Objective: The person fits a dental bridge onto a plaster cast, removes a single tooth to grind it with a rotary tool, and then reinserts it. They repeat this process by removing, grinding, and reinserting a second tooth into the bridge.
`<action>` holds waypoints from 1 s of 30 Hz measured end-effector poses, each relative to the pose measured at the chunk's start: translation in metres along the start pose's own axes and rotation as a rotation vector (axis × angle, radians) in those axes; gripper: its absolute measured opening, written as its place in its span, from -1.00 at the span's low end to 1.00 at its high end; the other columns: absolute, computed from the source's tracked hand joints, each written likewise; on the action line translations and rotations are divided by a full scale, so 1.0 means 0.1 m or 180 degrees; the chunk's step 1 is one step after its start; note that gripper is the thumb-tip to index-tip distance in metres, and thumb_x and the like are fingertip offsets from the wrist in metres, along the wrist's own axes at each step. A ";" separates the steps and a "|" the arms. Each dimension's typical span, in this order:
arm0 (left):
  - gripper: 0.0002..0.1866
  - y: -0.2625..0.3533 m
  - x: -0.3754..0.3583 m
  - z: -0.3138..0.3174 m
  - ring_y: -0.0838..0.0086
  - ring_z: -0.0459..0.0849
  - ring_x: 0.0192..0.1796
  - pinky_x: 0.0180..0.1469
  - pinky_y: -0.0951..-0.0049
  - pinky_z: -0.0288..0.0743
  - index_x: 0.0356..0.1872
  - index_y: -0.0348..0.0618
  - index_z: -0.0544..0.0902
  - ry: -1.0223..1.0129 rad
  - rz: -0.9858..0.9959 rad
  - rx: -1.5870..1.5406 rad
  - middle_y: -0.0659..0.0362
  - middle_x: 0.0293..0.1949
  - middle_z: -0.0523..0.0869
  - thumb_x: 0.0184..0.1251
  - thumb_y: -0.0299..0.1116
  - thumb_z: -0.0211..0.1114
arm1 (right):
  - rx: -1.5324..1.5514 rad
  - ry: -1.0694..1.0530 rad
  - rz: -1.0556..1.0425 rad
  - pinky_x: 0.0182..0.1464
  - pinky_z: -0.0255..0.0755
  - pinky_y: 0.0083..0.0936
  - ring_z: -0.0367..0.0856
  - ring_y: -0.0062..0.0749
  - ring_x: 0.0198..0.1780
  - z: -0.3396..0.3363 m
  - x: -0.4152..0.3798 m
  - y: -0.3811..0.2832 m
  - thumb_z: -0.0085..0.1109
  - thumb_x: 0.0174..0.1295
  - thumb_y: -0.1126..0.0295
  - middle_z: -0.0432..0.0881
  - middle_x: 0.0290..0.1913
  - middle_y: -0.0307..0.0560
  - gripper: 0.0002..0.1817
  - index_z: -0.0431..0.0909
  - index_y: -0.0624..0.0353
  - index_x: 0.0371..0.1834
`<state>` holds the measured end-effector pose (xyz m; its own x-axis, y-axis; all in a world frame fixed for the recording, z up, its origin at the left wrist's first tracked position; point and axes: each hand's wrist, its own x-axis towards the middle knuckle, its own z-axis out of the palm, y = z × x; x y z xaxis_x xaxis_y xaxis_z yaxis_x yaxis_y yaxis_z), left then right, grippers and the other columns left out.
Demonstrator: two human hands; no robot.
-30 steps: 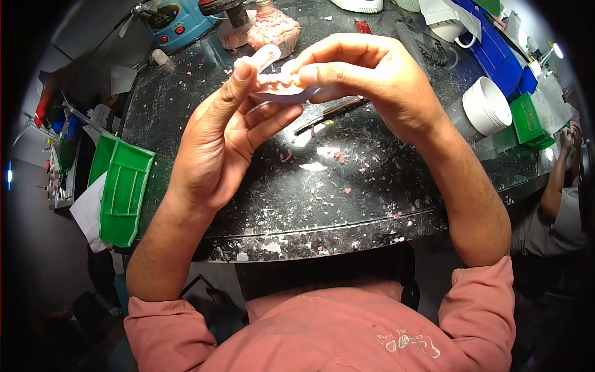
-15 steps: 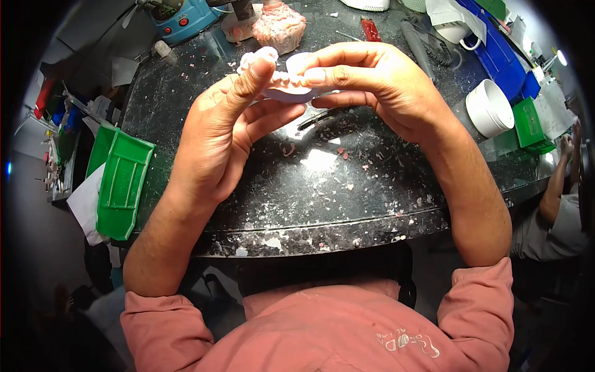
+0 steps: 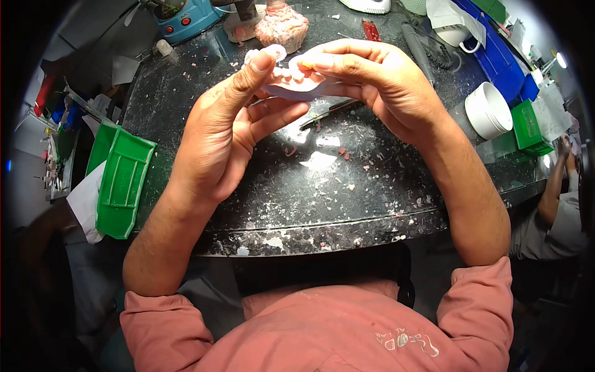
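Note:
A pale plaster dental model (image 3: 294,92) with a row of teeth is held up above the bench's far half. My left hand (image 3: 226,118) grips its left end, thumb on top and fingers underneath. At the other end, my right hand (image 3: 390,77) is closed with thumb and forefinger pinched at the teeth and other fingers behind the base. A tiny yellow-orange spot (image 3: 307,64) shows by the right fingertips; I cannot make out what it is. Below the hands lies a thin dark tool (image 3: 328,115) on the bench.
Pink and white scraps litter the black bench (image 3: 322,204). Behind the hands stands a pink wax-covered lump (image 3: 282,31), near a blue device (image 3: 186,22). A red-handled tool (image 3: 370,30), grey handpiece (image 3: 418,49) and white tub (image 3: 488,110) lie rightward; a green tray (image 3: 124,186) is left.
My right thumb and forefinger have shifted slightly along the model, and the yellow-orange spot now shows there. The model is tilted a little differently. My left hand keeps its grip.

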<state>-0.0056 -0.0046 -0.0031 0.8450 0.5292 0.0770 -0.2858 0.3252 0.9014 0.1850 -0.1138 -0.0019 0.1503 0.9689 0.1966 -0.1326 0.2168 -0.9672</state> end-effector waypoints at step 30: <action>-0.75 0.05 0.00 -0.03 0.66 0.57 -0.55 -0.51 0.63 0.43 -0.06 -0.36 0.69 -0.0294 -0.0449 0.2912 0.14 -0.30 0.67 0.43 -0.42 0.13 | -0.0146 0.0131 -0.0081 0.09 0.50 -0.50 0.67 -0.48 -0.06 -0.08 0.03 0.01 0.14 0.41 0.24 0.71 -0.08 -0.09 -0.69 0.63 0.29 -0.02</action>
<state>-0.0088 -0.0009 0.0005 0.8887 0.4545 -0.0607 0.2567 -0.3834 0.8872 0.1933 -0.1121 -0.0037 0.1933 0.9572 0.2154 -0.0833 0.2347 -0.9685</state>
